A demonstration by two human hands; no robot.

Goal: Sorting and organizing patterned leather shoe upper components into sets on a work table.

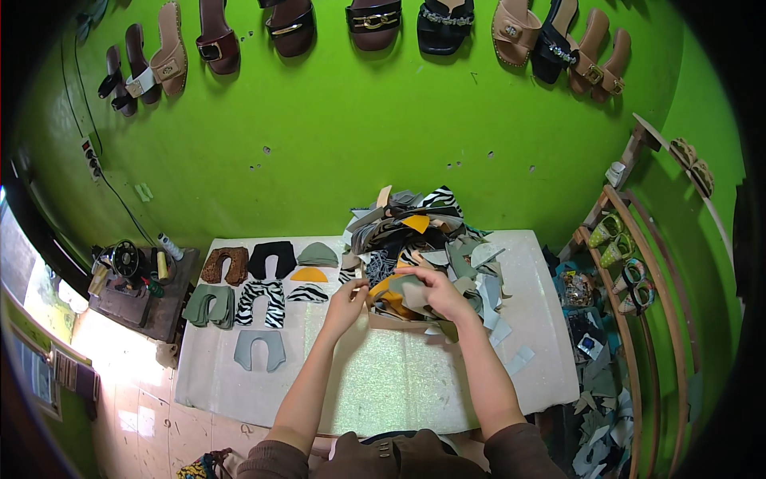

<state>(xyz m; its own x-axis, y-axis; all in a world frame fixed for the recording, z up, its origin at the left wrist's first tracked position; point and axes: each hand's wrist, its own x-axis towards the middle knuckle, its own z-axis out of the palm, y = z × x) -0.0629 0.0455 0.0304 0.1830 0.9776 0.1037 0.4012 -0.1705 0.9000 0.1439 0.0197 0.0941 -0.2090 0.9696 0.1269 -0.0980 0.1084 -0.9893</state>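
Note:
A heaped box of cut material scraps (399, 322) stands on the table, with grey, orange, green and zebra-striped pieces spilling over its rim. At its left edge is my left hand (348, 306), its fingers curled together; what they hold, if anything, is too small to make out. My right hand (440, 294) reaches over the heap with its fingers stretched to the left. Under them lies a grey-beige scrap (412, 294), and an orange scrap (386, 297) shows beside it. To the left, sorted U-shaped pieces lie in stacks: brown (215, 265), black (260, 259), green (198, 305), zebra-striped (272, 307) and grey (248, 351).
Half-round green (317, 254), orange (309, 275) and zebra-striped pieces (307, 293) lie near the stacks. A sewing machine (126, 262) stands left of the white table (383, 375). A wooden rack with shoes (626, 263) and scraps on the floor (594, 391) are at the right.

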